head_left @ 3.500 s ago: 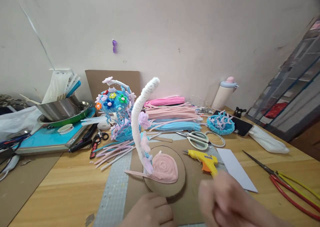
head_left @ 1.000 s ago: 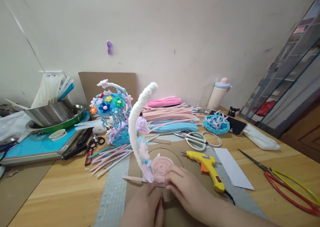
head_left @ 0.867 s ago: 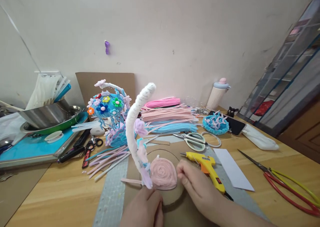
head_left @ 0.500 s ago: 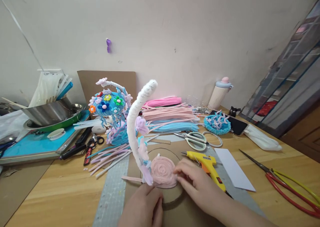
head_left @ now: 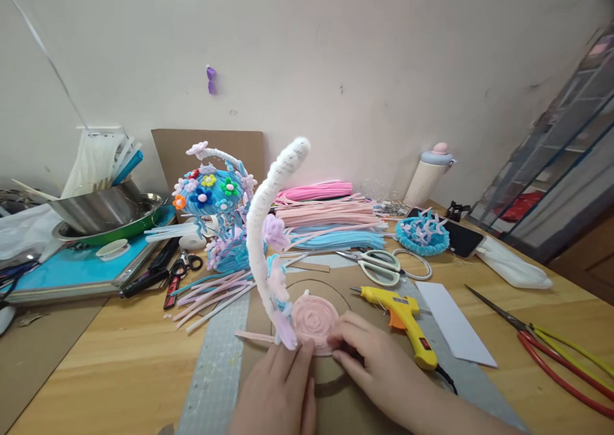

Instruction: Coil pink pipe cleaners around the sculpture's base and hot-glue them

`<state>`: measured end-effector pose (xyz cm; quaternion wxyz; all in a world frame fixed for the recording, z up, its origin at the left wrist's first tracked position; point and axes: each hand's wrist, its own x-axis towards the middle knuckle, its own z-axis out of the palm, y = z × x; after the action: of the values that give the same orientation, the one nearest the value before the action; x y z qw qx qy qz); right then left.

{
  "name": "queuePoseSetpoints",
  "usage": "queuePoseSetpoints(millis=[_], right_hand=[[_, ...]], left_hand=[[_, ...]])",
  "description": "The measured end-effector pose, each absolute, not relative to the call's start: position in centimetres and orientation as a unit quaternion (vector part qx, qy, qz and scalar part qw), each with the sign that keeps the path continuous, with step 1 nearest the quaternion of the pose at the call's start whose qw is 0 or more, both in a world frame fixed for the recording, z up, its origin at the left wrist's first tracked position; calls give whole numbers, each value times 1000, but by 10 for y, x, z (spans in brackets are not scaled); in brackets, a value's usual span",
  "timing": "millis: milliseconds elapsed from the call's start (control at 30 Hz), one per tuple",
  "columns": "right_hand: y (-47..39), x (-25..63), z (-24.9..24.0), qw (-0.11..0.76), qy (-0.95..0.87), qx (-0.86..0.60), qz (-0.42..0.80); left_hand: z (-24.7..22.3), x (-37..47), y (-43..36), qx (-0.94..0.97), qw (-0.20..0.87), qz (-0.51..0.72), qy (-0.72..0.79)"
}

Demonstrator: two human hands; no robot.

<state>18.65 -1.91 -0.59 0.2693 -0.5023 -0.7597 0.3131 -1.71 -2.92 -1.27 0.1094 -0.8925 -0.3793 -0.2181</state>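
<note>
The glue gun lies right of the spiral disc, scissors behind it.

A wooden desk stands against a pale wall. On it lie a grey cutting mat with a brown cardboard sheet partly over it, a yellow glue gun, a white paper strip, 1 pair of white-handled scissors and red-and-yellow pliers near the right edge. Loose pipe cleaners lie left of the mat; stacked pink and blue ones lie toward the wall. A blue woven disc sits beside a phone, and a blue board lies at the left.
</note>
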Motion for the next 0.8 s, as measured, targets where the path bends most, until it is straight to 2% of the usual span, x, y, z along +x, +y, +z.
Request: queuePoseSetpoints(millis=[167, 433, 800], right_hand=[[-18, 186, -5, 270, -761, -502, 308], [-17, 185, -3, 285, -755, -497, 318], [-18, 182, -2, 287, -738, -520, 320]], left_hand=[[-16, -19, -27, -901, 168, -213, -340], [-27, -22, -23, -912, 120, -189, -344], [-37, -25, -21, -915, 128, -171, -343]])
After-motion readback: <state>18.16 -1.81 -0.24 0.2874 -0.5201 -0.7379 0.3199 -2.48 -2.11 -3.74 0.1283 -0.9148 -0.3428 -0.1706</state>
